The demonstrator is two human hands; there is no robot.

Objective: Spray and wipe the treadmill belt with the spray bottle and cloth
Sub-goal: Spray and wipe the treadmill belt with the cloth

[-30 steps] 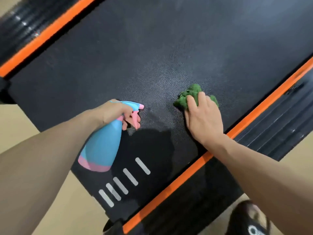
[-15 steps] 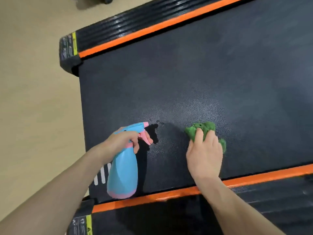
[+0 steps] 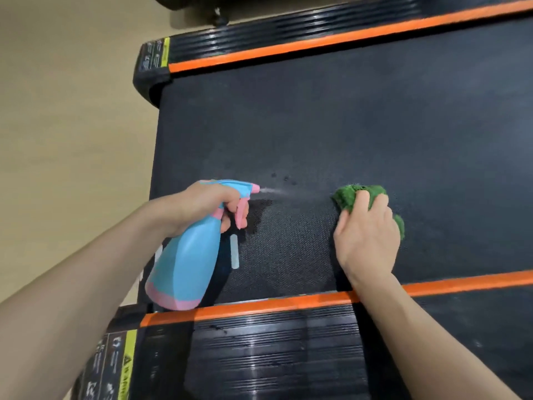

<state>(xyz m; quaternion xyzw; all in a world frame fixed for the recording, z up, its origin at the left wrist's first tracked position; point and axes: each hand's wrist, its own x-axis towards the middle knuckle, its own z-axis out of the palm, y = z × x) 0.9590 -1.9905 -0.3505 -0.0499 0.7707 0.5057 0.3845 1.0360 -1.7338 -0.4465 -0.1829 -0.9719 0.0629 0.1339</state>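
The black textured treadmill belt [image 3: 346, 125] fills the middle of the head view. My left hand [image 3: 202, 206] grips a blue and pink spray bottle [image 3: 187, 261] by its neck, fingers on the pink trigger. A thin mist leaves the nozzle toward the right, and a few dark wet drops dot the belt just beyond it. My right hand [image 3: 366, 235] presses a crumpled green cloth [image 3: 354, 194] flat on the belt, to the right of the nozzle. Most of the cloth is hidden under my fingers.
Orange strips [image 3: 288, 304] and ribbed black side rails [image 3: 274, 356] border the belt near and far. The belt's end, with a white marking [image 3: 234, 252], lies by the bottle. Warning labels [image 3: 115, 368] sit on the near rail's corner. Beige floor [image 3: 63, 111] lies left.
The view has swung left and tilted, showing the belt's end squarely. My left hand has squeezed the trigger and mist now comes out. My right hand stays on the cloth.
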